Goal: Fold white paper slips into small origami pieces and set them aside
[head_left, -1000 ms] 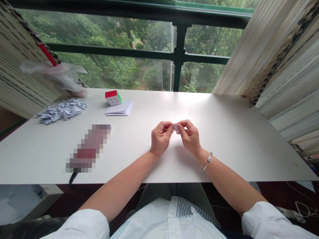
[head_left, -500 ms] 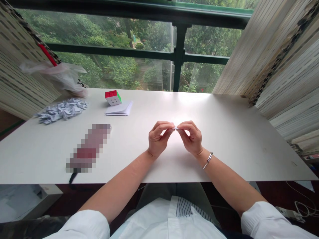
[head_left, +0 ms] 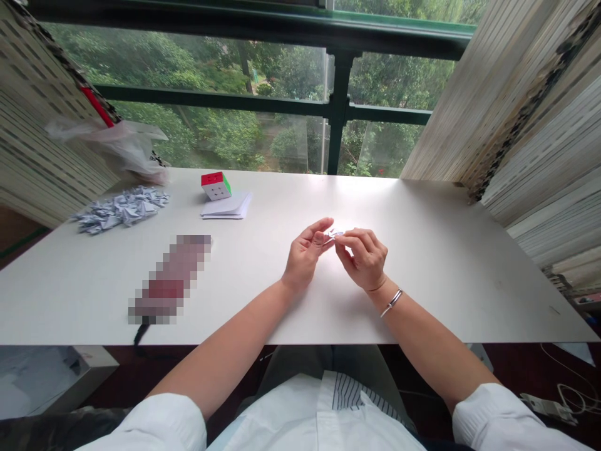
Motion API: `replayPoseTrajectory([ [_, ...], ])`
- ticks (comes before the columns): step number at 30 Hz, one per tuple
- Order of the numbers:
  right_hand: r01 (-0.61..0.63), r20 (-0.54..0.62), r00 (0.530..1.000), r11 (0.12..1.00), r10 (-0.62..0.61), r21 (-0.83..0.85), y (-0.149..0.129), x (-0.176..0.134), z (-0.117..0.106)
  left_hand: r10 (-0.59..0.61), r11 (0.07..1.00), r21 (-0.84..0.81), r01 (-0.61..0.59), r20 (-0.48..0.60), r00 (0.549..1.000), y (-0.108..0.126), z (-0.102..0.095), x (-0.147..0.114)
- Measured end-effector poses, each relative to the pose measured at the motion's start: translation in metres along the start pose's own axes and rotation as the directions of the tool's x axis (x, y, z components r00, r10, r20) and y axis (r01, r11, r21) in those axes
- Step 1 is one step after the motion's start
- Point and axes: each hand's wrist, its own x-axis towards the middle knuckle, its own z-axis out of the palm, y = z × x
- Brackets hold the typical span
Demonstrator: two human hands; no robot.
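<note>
Between my two hands, above the white table, is a small white origami paper piece (head_left: pixel 335 233) with pointed folds; the fingers cover part of it. My left hand (head_left: pixel 303 255) pinches its left end between thumb and fingers, with the index finger raised along the far side. On the other end, the thumb and fingertips of my right hand (head_left: pixel 367 258) are closed. A silver bangle (head_left: pixel 391 302) circles the right wrist.
On the white table (head_left: pixel 451 275) a heap of folded white paper pieces (head_left: pixel 123 208) lies at the far left. A puzzle cube (head_left: pixel 216 186) rests against folded white sheets (head_left: pixel 228 207). A blurred-out reddish object (head_left: pixel 171 279) with a black strap lies nearer. Behind are a window and curtains (head_left: pixel 526 125).
My left hand has turned, its index finger lifting and its thumb now facing up on the paper. My right hand has shifted slightly right; more of the paper's folds show.
</note>
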Motion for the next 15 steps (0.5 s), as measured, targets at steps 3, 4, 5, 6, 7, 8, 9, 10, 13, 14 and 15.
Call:
replayPoseTrajectory([
  [3,0.04,0.119,0.993,0.985,-0.02,-0.167,0.0,0.002,0.001,-0.252,0.944,-0.191,0.269,0.105,0.962,0.001,-0.003,0.003],
  [4,0.055,0.177,0.984,0.979,-0.02,-0.195,-0.001,0.003,0.002,-0.298,0.918,-0.234,0.319,0.121,0.947,0.002,-0.005,0.005],
  [5,0.071,0.233,0.972,0.977,-0.022,-0.201,-0.002,0.004,0.002,-0.331,0.895,-0.271,0.354,0.127,0.935,0.003,-0.008,0.007],
  [6,0.082,0.277,0.96,0.979,-0.028,-0.185,-0.002,0.004,0.003,-0.359,0.876,-0.299,0.378,0.119,0.926,0.004,-0.011,0.009],
  [7,0.081,0.299,0.954,0.986,-0.033,-0.149,-0.002,0.005,0.003,-0.38,0.86,-0.321,0.396,0.113,0.918,0.005,-0.014,0.011],
  [8,0.064,0.299,0.954,0.993,-0.03,-0.102,-0.002,0.006,0.002,-0.398,0.846,-0.341,0.409,0.106,0.911,0.007,-0.016,0.013],
  [9,0.032,0.286,0.958,0.998,-0.017,-0.048,0.0,0.007,0.001,-0.414,0.832,-0.361,0.422,0.104,0.904,0.008,-0.019,0.015],
  [10,-0.018,0.259,0.966,1.0,0.016,0.004,0.003,0.008,0.0,-0.432,0.814,-0.374,0.443,0.119,0.894,0.01,-0.022,0.017],
  [13,-0.146,0.325,0.94,0.982,0.101,0.118,0.016,0.011,-0.004,-0.492,0.765,-0.354,0.539,0.219,0.843,0.014,-0.028,0.021],
  [14,-0.159,0.389,0.917,0.976,0.09,0.149,0.021,0.012,-0.006,-0.511,0.75,-0.331,0.573,0.261,0.819,0.015,-0.03,0.022],
  [15,-0.164,0.465,0.883,0.97,0.064,0.178,0.024,0.013,-0.007,-0.526,0.737,-0.307,0.603,0.3,0.796,0.016,-0.031,0.023],
])
